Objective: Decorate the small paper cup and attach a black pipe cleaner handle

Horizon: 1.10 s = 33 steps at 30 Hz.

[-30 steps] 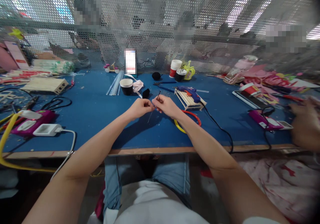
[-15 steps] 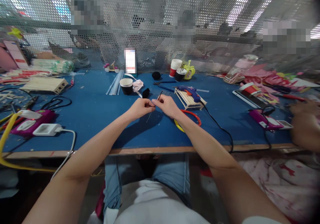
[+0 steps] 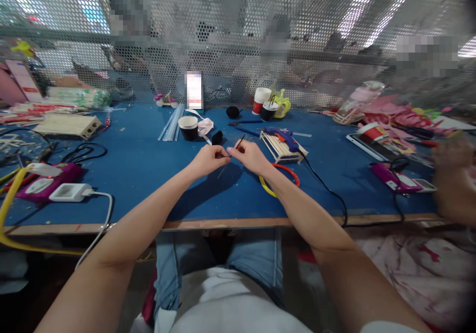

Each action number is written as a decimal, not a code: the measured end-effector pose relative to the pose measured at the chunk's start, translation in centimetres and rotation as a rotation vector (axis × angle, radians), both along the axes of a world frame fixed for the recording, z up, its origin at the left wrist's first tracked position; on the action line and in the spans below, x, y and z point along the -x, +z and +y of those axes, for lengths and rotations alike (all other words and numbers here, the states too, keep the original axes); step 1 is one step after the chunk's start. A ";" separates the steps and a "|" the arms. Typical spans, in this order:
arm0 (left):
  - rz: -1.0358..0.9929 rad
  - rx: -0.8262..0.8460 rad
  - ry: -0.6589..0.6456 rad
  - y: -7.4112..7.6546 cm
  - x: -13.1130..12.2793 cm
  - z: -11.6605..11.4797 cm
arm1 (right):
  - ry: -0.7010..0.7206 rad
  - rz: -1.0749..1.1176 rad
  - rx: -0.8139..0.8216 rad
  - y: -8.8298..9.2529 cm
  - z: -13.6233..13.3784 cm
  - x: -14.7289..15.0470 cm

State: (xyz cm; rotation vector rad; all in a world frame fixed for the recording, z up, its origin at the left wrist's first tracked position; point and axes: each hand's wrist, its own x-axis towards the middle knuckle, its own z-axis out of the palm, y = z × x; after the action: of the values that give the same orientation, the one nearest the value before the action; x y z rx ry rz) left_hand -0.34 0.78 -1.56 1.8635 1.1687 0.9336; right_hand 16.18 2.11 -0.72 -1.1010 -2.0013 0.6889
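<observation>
My left hand [image 3: 211,159] and my right hand [image 3: 250,156] meet over the blue table, fingertips pinched close together. A thin dark stick [image 3: 242,138] pokes up from my right hand's fingers. Below the fingertips of my left hand a fine pale strand [image 3: 221,173] hangs down; whether it joins the stick I cannot tell. Just beyond my hands lies a black fuzzy ball [image 3: 217,138], and behind it a black cup [image 3: 188,128] with a white rim. To the right, a blue glue gun [image 3: 280,137] rests on a small wooden stick rack [image 3: 286,152].
A red and yellow ring [image 3: 292,171] lies by my right forearm. Clear glue sticks [image 3: 173,123], a phone [image 3: 194,91] and paper cups [image 3: 262,101] stand farther back. Purple power strips [image 3: 50,184] with cables sit at the left and right. Another person's hand [image 3: 454,174] is at the right edge.
The dark stick in my right hand has tilted slightly to the right. My hands have barely moved. The other person's hand at the right has shifted.
</observation>
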 end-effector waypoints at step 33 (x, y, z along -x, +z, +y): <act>0.010 -0.011 -0.033 0.0 -0.2 -0.2 | 0.106 0.093 0.169 -0.6 -0.1 0.0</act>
State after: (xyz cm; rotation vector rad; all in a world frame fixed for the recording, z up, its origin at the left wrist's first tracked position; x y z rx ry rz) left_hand -0.11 0.55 -1.53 1.8926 1.1369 0.9151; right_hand 16.21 2.03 -1.31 -1.0443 -1.9606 0.9629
